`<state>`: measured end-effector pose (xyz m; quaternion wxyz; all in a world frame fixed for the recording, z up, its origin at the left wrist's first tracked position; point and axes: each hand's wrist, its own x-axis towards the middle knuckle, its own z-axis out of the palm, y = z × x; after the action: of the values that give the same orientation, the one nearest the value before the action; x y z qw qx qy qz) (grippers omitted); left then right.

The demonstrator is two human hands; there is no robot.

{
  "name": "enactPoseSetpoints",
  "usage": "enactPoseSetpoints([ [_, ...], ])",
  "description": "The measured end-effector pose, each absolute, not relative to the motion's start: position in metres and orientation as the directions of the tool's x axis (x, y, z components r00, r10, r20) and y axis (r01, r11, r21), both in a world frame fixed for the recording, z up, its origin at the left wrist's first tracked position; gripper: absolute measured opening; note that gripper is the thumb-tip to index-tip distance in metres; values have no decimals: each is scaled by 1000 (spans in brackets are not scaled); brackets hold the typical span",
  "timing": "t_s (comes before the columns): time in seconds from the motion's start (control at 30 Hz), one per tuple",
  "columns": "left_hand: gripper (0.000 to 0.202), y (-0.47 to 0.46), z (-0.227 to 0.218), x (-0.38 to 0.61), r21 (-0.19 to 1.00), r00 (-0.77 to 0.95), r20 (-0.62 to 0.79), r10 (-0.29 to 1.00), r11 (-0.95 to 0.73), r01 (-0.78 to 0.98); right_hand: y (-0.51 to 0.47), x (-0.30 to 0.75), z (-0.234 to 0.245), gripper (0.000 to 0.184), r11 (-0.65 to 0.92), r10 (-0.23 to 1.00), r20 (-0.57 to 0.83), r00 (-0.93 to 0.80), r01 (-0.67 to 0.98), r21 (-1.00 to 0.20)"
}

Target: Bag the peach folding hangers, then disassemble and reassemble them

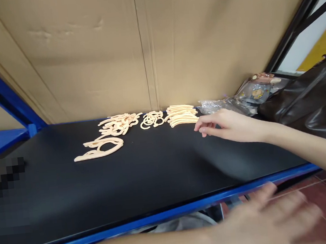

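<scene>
My right hand (224, 127) is over the black tabletop, at the right end of a stack of cream plastic hanger arms (181, 115). Its fingers curve loosely downward, thumb apart, and nothing shows between them; whether the fingertips touch the stack I cannot tell. Low in the view, my left hand (273, 217) is blurred by motion in front of the table edge, its fingers spread and holding nothing. Cream hanger hooks (152, 119) lie in a small heap left of the arms. Farther left is a pile of cream hanger pieces (119, 123), with a folded plastic hanger (104, 147) in front.
The black tabletop (123, 188) has a blue metal front edge (161, 217). Cardboard (101, 58) stands behind it. Clear plastic bags (225, 105) and a dark brown leather bag (303, 99) sit at the right. A blue frame post (4, 84) rises at the left.
</scene>
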<state>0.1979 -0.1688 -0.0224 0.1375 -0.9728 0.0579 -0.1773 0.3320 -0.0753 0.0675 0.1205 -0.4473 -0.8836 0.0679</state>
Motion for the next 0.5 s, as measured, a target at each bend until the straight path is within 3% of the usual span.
enactPoseSetpoints([
  [0.13, 47, -98, 5, 130, -104, 933, 319, 166, -973, 208, -58, 332, 49, 23, 570, 821, 127, -557, 788, -230],
  [0.27, 39, -21, -4, 75, -36, 828, 285, 482, -858, 512, -37, 322, 24, 22, 571, 821, 138, -554, 788, -231],
  [0.4, 36, 21, -19, 39, -14, 699, 303, 648, -730, 683, -17, 310, -5, 23, 609, 789, 255, -560, 767, -202],
  [0.5, 40, 29, -24, 30, -51, 633, 334, 698, -658, 752, -7, 304, -22, 29, 659, 739, 322, -591, 734, -165],
])
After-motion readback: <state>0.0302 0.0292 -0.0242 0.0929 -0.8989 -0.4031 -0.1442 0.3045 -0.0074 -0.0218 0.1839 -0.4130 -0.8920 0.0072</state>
